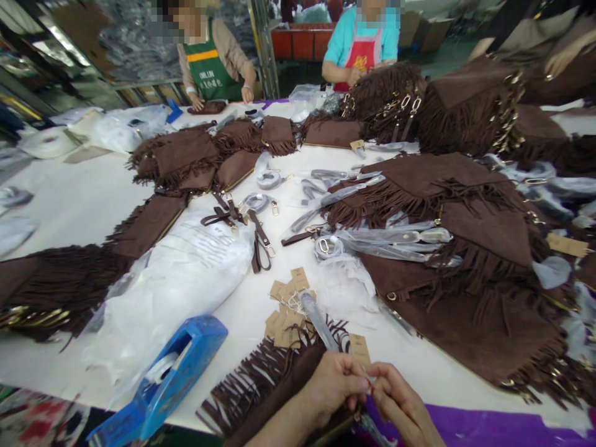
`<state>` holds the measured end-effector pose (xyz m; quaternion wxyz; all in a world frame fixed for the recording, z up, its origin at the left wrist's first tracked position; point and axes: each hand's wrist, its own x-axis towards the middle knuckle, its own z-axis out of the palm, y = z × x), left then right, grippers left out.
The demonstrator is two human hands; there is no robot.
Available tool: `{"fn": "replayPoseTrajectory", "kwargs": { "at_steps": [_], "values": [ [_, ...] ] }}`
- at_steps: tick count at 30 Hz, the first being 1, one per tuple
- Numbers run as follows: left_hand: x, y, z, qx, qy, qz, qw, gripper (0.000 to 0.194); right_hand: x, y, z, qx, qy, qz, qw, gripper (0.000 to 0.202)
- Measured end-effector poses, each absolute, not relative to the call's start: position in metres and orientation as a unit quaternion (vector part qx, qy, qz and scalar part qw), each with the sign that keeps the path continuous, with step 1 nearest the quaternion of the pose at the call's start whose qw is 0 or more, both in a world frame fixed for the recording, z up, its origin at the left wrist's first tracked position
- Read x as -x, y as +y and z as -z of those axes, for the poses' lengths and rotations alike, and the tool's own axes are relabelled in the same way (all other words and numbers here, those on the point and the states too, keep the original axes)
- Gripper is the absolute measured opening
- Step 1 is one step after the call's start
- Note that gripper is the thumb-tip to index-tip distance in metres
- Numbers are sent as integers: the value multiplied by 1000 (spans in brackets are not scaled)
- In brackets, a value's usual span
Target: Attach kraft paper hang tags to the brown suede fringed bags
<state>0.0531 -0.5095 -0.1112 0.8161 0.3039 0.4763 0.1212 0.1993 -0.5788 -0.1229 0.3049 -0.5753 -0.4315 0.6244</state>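
My left hand [333, 383] is closed in a pinch near the table's front edge, over a brown fringed bag [284, 388]. Close against it on the right, my right hand [395, 397] pinches too. Between the fingertips runs what looks like a thin string, with a tan paper tag [359, 349] just above them. A plastic-wrapped strap [319, 320] lies behind my left hand. Further back is a pile of tan tags [288, 310] with white strings. The bag's fringe spreads to the left, and part of the bag is hidden under my forearms.
A blue tape dispenser [179, 372] stands front left, beside a white plastic bag [181, 273]. Brown fringed bags [484, 310] are heaped at right. Brown wrist straps [261, 239] lie mid-table. Two people in aprons [212, 68] work across the table; another person's hand [561, 62] shows at upper right.
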Motion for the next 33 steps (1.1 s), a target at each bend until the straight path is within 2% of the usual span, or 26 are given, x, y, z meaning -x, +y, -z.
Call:
{"fn": "replayPoseTrajectory", "kwargs": {
  "at_steps": [5,9,12,16,20,25,33],
  "values": [
    [-35,-503,116,-361,479,-61,798,23,-199,-580,119,586,-412,-625,311,36],
    [-32,-500,114,-383,493,-132,770,26,-197,-578,118,596,-406,-618,312,38],
    [-41,-505,112,-357,448,-124,810,37,-198,-577,119,587,-425,-616,309,38],
    [-51,-511,114,-363,445,-80,815,24,-201,-576,122,598,-481,-573,289,33],
    [-43,-510,117,-413,512,-45,752,10,-203,-577,125,609,-545,-501,284,29],
    [-30,-519,113,-620,574,50,533,20,-206,-586,135,651,-531,-461,286,29],
    [-39,-524,115,-624,532,29,571,34,-205,-605,146,678,-493,-493,233,35]
  ]
}}
